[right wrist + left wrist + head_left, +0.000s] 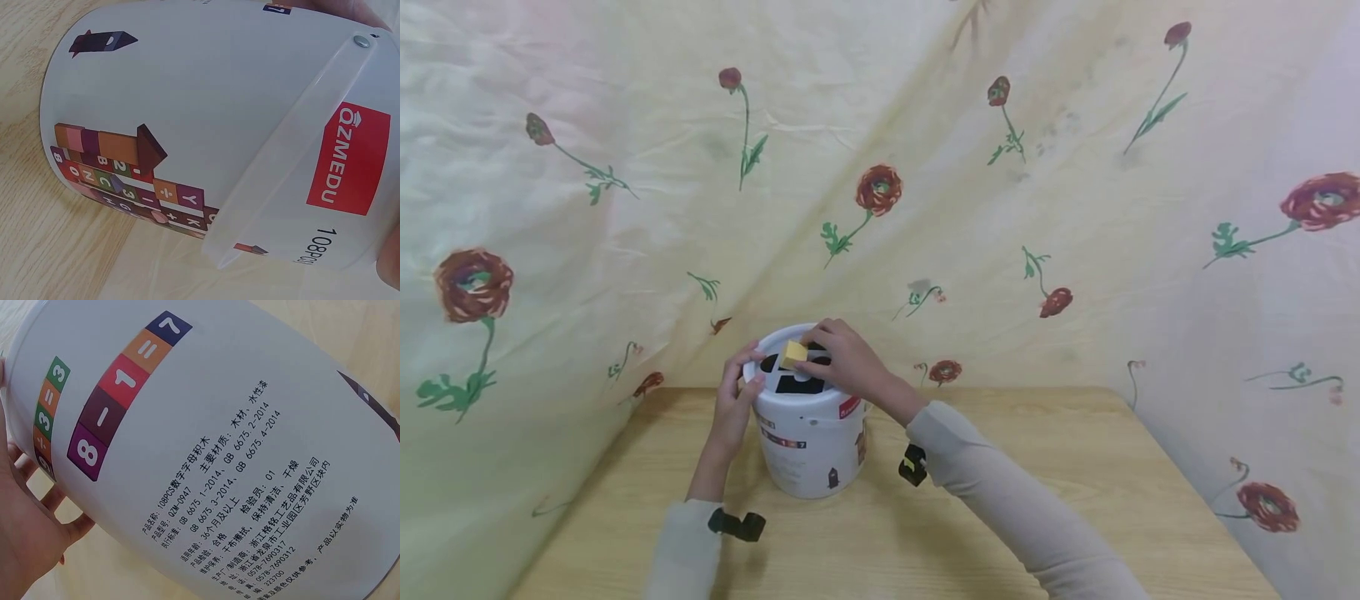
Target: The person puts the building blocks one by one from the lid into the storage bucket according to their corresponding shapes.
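A white toy-block bucket (pixel 812 454) stands upright on the table, its lid (pixel 784 385) cut with several dark shaped holes. My left hand (pixel 735 404) holds the bucket's left side, fingers at the lid rim and round the wall. Over the lid, my right hand (pixel 850 360) pinches a yellow wooden block (pixel 793 355) between thumb and fingers, close above the holes. In the left wrist view the left hand (pixel 28 525) lies against the printed wall. The right wrist view shows the bucket's white handle (pixel 281 150) hanging down beside a red label (pixel 350 159).
The bucket stands on a light wooden table (pixel 1037 467). A flowered cloth (pixel 925 167) hangs behind the table and along both sides. Black wrist cameras (pixel 737 525) are strapped to both forearms.
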`<state>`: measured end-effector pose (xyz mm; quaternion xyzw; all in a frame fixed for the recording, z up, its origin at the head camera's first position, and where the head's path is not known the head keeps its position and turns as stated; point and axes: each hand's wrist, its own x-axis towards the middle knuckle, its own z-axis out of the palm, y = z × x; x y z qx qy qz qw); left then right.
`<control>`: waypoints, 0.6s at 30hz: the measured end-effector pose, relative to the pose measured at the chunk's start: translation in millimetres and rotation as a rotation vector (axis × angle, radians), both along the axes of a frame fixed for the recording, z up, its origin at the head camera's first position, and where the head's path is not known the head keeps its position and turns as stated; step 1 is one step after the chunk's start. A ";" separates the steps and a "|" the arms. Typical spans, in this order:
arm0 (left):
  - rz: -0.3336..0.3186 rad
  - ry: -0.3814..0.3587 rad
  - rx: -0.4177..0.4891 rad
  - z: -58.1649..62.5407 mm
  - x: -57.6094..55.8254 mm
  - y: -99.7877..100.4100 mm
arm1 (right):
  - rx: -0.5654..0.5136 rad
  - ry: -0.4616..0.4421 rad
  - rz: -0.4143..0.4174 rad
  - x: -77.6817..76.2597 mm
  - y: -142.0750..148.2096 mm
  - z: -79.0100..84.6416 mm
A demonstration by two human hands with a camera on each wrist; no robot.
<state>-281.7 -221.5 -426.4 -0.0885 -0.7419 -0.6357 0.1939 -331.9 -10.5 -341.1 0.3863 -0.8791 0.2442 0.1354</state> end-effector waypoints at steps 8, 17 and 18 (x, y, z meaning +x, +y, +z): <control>-0.022 0.028 0.029 0.2 1.6 0.6 | 0.023 -0.002 -0.005 3.4 -1.3 3.8; -0.034 0.043 0.055 -0.4 1.4 0.5 | 0.034 -0.013 -0.004 4.3 -1.6 4.6; -0.033 0.040 0.056 -0.2 1.3 0.7 | 0.032 -0.012 -0.004 4.3 -1.5 4.4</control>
